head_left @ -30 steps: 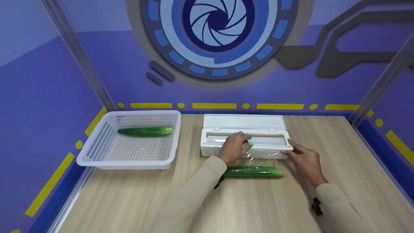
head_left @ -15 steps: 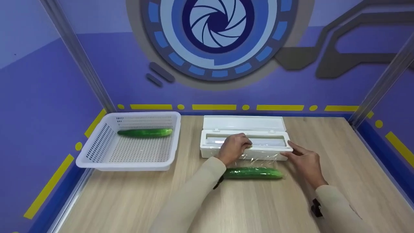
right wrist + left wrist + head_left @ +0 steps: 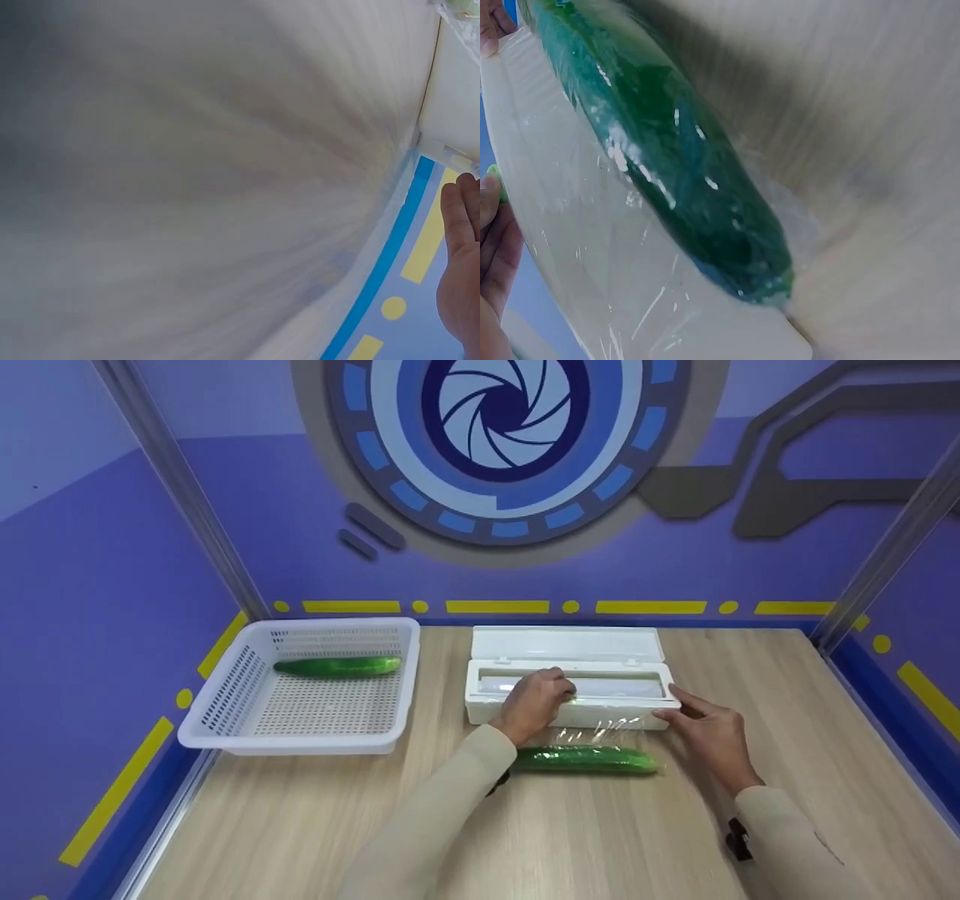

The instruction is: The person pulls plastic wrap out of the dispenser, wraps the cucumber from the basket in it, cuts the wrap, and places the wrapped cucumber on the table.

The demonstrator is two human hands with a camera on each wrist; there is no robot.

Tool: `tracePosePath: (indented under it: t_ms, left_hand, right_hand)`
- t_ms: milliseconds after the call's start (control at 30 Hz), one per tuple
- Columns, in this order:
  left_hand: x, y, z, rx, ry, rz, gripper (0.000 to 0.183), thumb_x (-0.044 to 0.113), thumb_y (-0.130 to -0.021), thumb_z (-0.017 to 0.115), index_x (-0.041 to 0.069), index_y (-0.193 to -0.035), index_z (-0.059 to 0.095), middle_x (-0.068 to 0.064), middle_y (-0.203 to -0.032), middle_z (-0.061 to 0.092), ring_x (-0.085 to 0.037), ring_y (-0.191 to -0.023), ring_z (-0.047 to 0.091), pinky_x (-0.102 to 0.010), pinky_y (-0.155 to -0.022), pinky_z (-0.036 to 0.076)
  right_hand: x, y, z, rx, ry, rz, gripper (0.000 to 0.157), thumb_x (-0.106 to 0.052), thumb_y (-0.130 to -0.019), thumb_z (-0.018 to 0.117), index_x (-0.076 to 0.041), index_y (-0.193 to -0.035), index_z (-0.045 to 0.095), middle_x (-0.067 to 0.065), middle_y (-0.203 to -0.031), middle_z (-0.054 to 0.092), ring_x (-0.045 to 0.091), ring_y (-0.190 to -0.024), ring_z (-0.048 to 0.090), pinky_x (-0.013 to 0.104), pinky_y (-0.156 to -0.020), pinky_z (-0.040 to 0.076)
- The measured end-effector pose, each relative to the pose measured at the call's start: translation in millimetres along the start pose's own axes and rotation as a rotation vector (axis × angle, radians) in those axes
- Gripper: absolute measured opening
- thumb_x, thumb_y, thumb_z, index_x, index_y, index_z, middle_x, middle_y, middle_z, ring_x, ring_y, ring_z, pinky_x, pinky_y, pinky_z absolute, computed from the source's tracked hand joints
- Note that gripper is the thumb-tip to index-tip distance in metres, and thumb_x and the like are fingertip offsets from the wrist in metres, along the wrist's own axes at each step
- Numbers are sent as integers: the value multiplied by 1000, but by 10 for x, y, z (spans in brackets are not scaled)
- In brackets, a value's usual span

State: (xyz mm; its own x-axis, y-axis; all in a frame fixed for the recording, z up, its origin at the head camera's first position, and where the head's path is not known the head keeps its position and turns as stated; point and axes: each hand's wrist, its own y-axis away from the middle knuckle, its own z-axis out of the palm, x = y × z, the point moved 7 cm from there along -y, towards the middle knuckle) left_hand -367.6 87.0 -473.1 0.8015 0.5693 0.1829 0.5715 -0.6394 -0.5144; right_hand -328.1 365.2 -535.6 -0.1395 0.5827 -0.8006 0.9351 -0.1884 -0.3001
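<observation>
L hand: [image 3: 534,701] fingers curled at box's front rim, thumb + fingers pinching small green tab [image 3: 500,184] (L wrist view; hidden in head view).
R hand: [image 3: 709,735] thumb + fingers on R end of wrap box [image 3: 484,711], light-looking hold.
Wrap box: nr counter's [image 3: 600,840] back edge, R of middle, lid [image 3: 566,645] up.
Cucumber: [image 3: 589,759] in film, lying just in front of box, parallel to back edge.
Film: [image 3: 611,729] runs box front to cucumber, creased.
Basket: [image 3: 409,697] nr counter's back L corner, 2nd cucumber [image 3: 337,667] inside.
Tab risk: pulled at an angle, could snag film or tear it ragged, prob. worst at creases.
Box risk: only R end held; sideways pull could twist box.
Cucumber risk: neither hand on it; film tug could roll it, loosen wrap.
</observation>
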Motion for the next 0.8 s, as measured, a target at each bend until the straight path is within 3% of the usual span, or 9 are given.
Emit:
tracePosePath:
  t_ms: [200, 433, 667, 800]
  left_hand:
    - [-65, 72, -36, 21, -45, 20, 6, 6, -99, 75, 6, -100, 81, -3, -94, 71, -16, -91, 71, -21, -84, 56]
    - [-400, 440, -319, 103, -22, 11, 5, -1, -95, 77, 3, -98, 78, -5, -92, 70, -20, -88, 71, -27, -82, 58]
    - [-651, 714, -556, 73, -28, -32, 6, -1, -96, 75, 1, -101, 77, -8, -96, 70, -23, -91, 70, -31, -83, 59]
    - [-767, 847, -665, 74, -39, -89, 8, -3, -95, 76, 1, -102, 77, -8, -97, 69, -23, -92, 70, -32, -82, 59]
  right_hand:
    - [-13, 7, -9, 9, 7, -7, 58, -36, -88, 89, -9, -136, 71, 14, -128, 71, 31, -118, 69, 6, -83, 48]
    - [-13, 5, -23, 13, 12, -13, 58, -34, -88, 89, -9, -137, 71, 13, -129, 70, 30, -119, 68, 7, -83, 49]
    - [-28, 4, -30, 3, 25, -4, 58, -37, -89, 88, -10, -137, 71, 12, -132, 69, 30, -121, 67, 6, -83, 48]
    - [-32, 13, -6, -8, 31, 13, 59, -39, -89, 87, -11, -138, 70, 11, -133, 69, 23, -121, 67, 5, -84, 47]
